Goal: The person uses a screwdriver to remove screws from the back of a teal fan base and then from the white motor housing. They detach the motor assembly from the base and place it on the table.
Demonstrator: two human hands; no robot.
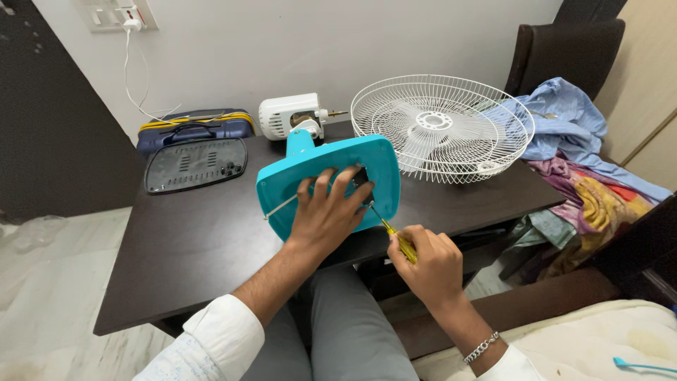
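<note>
Gripping the teal fan base [321, 180] tilted at the table's [176, 240] near edge, the left hand [328, 215] spreads its fingers across the underside. The right hand [427, 264] clasps a yellow-handled screwdriver [395, 236], tip against the base. A white fan grille [444, 127] lies behind.

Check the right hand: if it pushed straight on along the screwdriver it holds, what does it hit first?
Most likely the teal fan base. The right hand aims the yellow-handled screwdriver up-left, its tip at the dark opening beside the left hand. Whether the tip already touches is unclear.

Teal fan base [331, 173], yellow-handled screwdriver [395, 236], white wire grille [443, 127], dark-brown table [176, 240]
</note>
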